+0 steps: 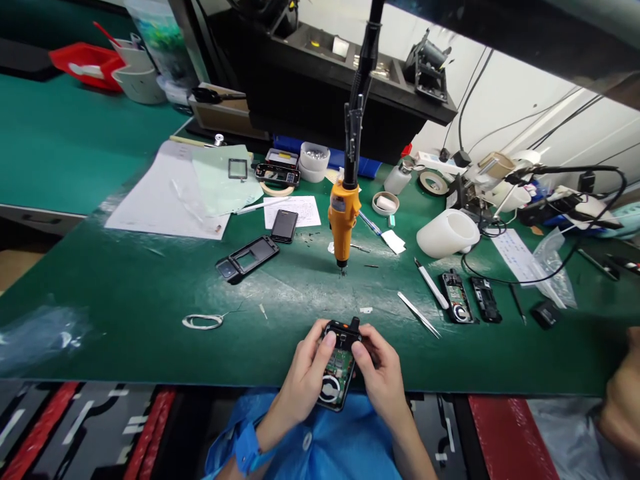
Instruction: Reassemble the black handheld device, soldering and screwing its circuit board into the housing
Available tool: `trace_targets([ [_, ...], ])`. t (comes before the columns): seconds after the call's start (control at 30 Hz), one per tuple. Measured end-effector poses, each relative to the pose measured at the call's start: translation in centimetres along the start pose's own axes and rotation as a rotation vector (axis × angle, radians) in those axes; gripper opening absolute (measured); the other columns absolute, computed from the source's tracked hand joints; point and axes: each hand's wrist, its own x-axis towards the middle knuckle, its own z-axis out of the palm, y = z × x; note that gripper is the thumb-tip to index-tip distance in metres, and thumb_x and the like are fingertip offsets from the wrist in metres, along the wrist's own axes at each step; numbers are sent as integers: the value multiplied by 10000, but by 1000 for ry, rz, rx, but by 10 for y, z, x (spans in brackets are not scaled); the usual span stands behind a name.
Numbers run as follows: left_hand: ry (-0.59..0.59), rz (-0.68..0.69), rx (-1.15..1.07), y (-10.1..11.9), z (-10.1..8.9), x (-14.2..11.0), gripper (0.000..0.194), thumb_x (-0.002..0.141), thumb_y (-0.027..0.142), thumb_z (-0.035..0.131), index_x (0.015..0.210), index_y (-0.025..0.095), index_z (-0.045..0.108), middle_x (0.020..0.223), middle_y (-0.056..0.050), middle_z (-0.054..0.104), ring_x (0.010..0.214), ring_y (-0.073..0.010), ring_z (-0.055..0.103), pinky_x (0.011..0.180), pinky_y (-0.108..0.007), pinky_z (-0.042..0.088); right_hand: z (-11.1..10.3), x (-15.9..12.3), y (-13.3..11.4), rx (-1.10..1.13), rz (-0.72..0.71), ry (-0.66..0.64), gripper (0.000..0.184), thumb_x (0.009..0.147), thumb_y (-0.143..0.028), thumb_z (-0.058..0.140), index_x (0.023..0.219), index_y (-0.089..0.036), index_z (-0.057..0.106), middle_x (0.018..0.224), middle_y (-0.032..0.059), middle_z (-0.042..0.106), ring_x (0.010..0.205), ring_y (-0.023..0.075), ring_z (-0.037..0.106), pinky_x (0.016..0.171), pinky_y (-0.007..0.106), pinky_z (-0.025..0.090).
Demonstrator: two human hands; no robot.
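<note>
Between my two hands, at the table's front edge, is an opened handheld radio [339, 367] with a stubby antenna, a green circuit board and a round white-ringed part. My left hand [307, 363] grips its left side, thumb on the upper front. Along the right side my right hand [381, 367] is closed too, thumb near the top of the board. The fingers behind the casing are hidden. Above the radio hangs an orange electric screwdriver [344, 220], its tip close over the table. A pair of tweezers [419, 313] lies to the right.
Right of the tweezers lie a white-handled knife [431, 283], another opened radio [457, 297] and a black casing [485, 300]. A phone-like frame [247, 259] and a coil of white wire [202, 322] are on the left. Another person's arm [623, 393] shows at the right edge.
</note>
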Motion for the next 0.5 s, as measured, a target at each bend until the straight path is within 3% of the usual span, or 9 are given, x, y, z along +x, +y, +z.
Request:
trace_targets([
  [0.17,25,52,42,1,0,1,602,1100,760,454,1228,237,725,1054,-52,770,994,-240,698,896,-311,543,3,4,-4,9,-62,6,382,1076,-498,634,816,-226,697,787,2,664,696,136,589,629,241,474],
  [0.37,16,82,41,4,3,2,630,1083,781,475,1232,227,734,834,-22,730,787,-221,676,687,-287,530,9,2,-1,-1,-101,43,372,1093,-460,606,801,-230,615,776,-20,598,685,127,524,611,244,419],
  [0.5,32,105,53,7,3,4,658,1073,804,470,1189,220,749,871,-30,755,760,-204,680,665,-273,542,9,1,1,-46,-113,55,377,1105,-445,581,795,-232,577,773,-24,571,683,128,503,607,250,407],
])
